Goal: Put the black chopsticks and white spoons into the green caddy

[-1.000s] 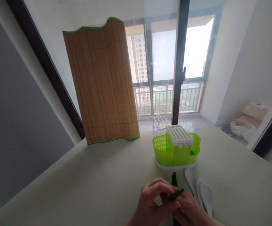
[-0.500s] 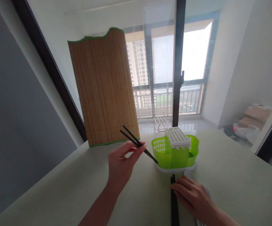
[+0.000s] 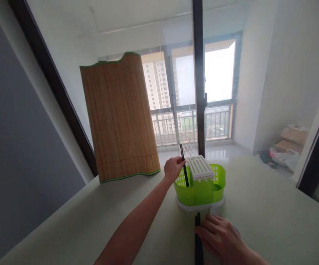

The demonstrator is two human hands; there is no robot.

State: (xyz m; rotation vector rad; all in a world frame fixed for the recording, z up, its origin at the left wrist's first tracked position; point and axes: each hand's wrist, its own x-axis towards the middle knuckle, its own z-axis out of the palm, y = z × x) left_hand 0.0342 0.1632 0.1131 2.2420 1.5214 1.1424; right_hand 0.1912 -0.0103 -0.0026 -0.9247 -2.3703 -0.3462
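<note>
My left hand (image 3: pixel 174 168) pinches a pair of black chopsticks (image 3: pixel 185 172) near their upper part. They stand almost upright, slightly tilted, with their lower ends inside the left compartment of a bright green utensil holder (image 3: pixel 203 193). The holder has a white slatted piece (image 3: pixel 200 166) across its middle and a white base. In front of it, my right hand (image 3: pixel 221 233) is curled over the table, fingers against more black chopsticks (image 3: pixel 198 243) lying lengthwise. A pale rounded object (image 3: pixel 216 211), perhaps a spoon's bowl, shows partly beyond the right fingers; my palm hides the rest.
A bamboo mat (image 3: pixel 120 121) with green edging stands upright at the table's back left. Behind the pale table (image 3: pixel 258 206) is a glass partition with a dark frame post (image 3: pixel 199 81). Boxes and bags (image 3: pixel 286 147) lie on the floor at the right.
My left hand has moved right and forward, bringing the chopsticks from beside the holder into its left compartment and turning them more upright. My right hand stays by the other chopsticks. The view has shifted slightly.
</note>
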